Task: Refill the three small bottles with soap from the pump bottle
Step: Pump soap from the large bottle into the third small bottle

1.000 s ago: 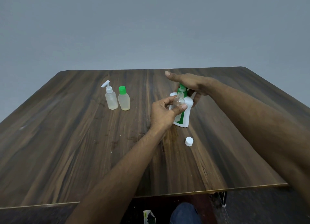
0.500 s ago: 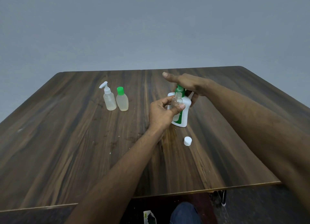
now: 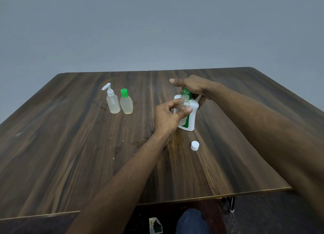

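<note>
The left hand (image 3: 166,117) pinches an uncapped clear bottle (image 3: 183,105) between thumb and fingers, holding it upright against the front of the white pump bottle (image 3: 190,117), its open mouth just under the green pump (image 3: 185,92). The right hand (image 3: 193,86) lies over that pump from above, index finger straight and pointing left, the other fingers curled down behind the pump bottle. Near the pump bottle, toward the person, a white cap (image 3: 195,145) lies on the table (image 3: 70,155); well to its left stand a spray bottle (image 3: 112,100) and a green-capped bottle (image 3: 126,103), touching each other.
</note>
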Available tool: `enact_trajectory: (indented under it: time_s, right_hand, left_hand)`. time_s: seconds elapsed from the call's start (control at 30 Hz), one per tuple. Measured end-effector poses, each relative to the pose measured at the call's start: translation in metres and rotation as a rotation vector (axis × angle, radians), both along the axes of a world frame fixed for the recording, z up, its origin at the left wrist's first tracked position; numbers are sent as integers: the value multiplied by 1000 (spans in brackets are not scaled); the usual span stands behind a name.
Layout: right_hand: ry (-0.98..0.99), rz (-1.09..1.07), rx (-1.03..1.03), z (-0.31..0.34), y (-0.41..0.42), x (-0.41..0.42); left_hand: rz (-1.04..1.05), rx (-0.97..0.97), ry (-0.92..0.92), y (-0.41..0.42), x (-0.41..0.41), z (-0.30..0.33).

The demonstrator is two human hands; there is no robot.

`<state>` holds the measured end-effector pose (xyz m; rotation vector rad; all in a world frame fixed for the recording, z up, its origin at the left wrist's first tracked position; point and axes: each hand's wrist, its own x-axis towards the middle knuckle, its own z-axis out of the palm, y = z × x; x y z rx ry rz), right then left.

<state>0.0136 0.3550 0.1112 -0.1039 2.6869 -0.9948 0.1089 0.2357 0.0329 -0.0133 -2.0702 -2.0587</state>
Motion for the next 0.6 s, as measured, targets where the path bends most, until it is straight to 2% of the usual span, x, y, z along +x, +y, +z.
enact_trajectory:
  time_s: [0.23,0.6]
  right_hand:
    - [-76,18,-28,11,-1,7]
    - [-15,4,10,2,0,1]
  left_hand:
    - [-2,-5,1,1,0,3]
    - [-2,-1,3,0,0,2]
